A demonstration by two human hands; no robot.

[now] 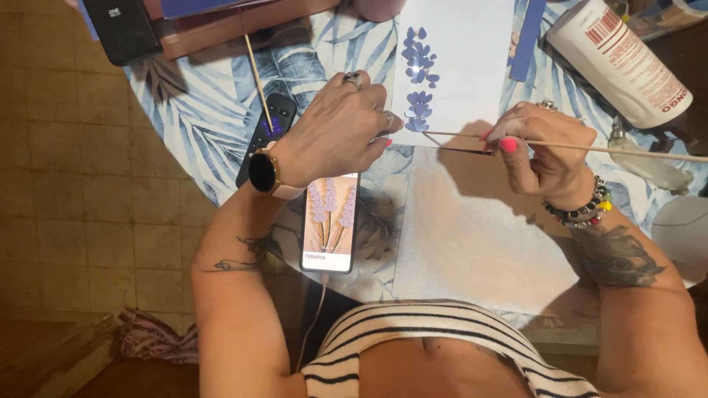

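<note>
My left hand (341, 131) presses flat on the lower left corner of a white sheet (464, 74) that bears blue-purple petal marks (419, 77) in a vertical row. My right hand (540, 151) pinches a thin wooden skewer (627, 151), whose tip points left to just below the lowest petal marks. A blank white sheet (472, 228) lies nearer my body. A phone (330, 221) showing a picture of lavender stems lies under my left wrist, with a cable running from its near end.
A black remote (265, 133) and a second thin stick (258, 74) lie left of my hand. A large white bottle (627, 63) lies at the far right, with a clear glass item (649, 166) below it. The leaf-patterned tablecloth (199, 110) ends at tiled floor on the left.
</note>
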